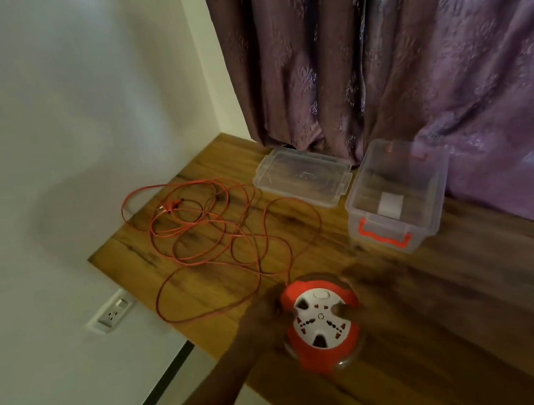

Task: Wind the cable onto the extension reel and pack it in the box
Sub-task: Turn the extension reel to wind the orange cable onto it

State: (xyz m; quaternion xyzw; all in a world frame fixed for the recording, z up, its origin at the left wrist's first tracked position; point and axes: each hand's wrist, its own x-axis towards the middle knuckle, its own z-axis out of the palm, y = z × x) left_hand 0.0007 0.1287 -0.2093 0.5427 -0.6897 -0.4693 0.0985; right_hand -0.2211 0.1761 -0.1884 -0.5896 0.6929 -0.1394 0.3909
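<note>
The left hand [266,307] gripped the one round red-and-white plastic extension reel's [322,322] left rim; the right hand [360,287], blurred, touched its right, grip unclear; one loose red cable [215,229] lay beyond.

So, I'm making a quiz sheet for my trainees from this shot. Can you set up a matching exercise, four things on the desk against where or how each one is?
Things:
1. cable
2. lid
3. box
4. reel

Place or state:
A. open, standing by the curtain, orange handle in front
B. lying flat between the cable and the box
C. near the desk's front edge, a hand at each side
D. spread in loose loops near the wall

Pairs: 1-D, 2-B, 3-A, 4-C
</note>
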